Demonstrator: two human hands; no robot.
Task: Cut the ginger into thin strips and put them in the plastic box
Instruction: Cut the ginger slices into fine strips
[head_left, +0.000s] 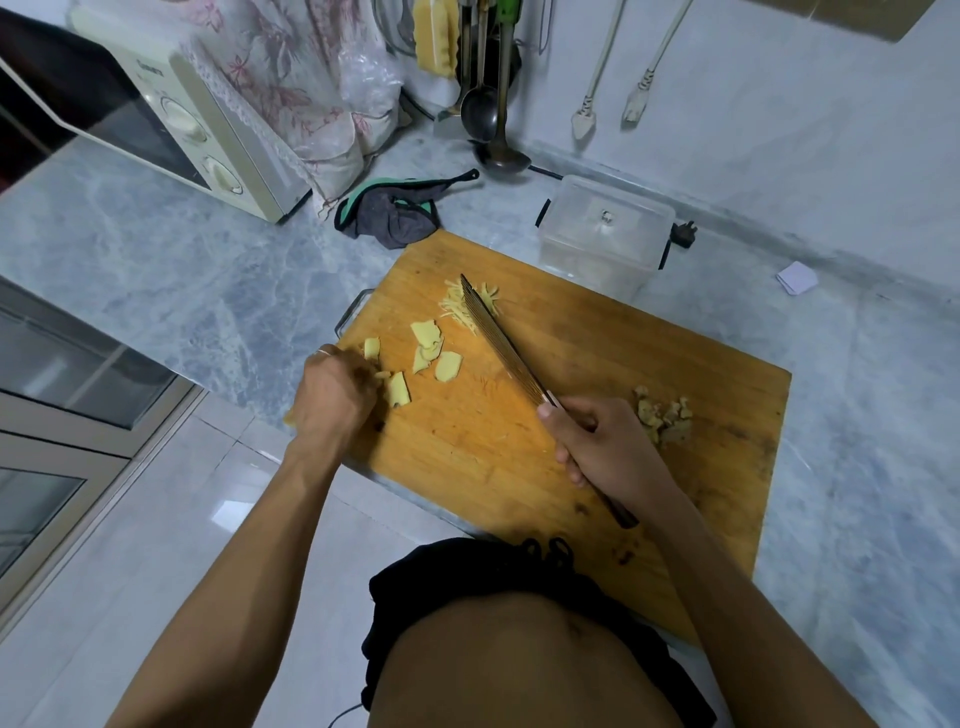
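Right hand (597, 447) grips knife (498, 343), tip resting in ginger strips (470, 306) at far board. Left hand (332, 395), fingers curled, apparently pinches a ginger slice (399, 389); closed plastic box (602, 234) beyond on counter (208, 280).

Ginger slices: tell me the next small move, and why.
Probably stack the ginger slices under the left hand and bring the knife over. They lie whole and scattered; only one pile of strips is cut.
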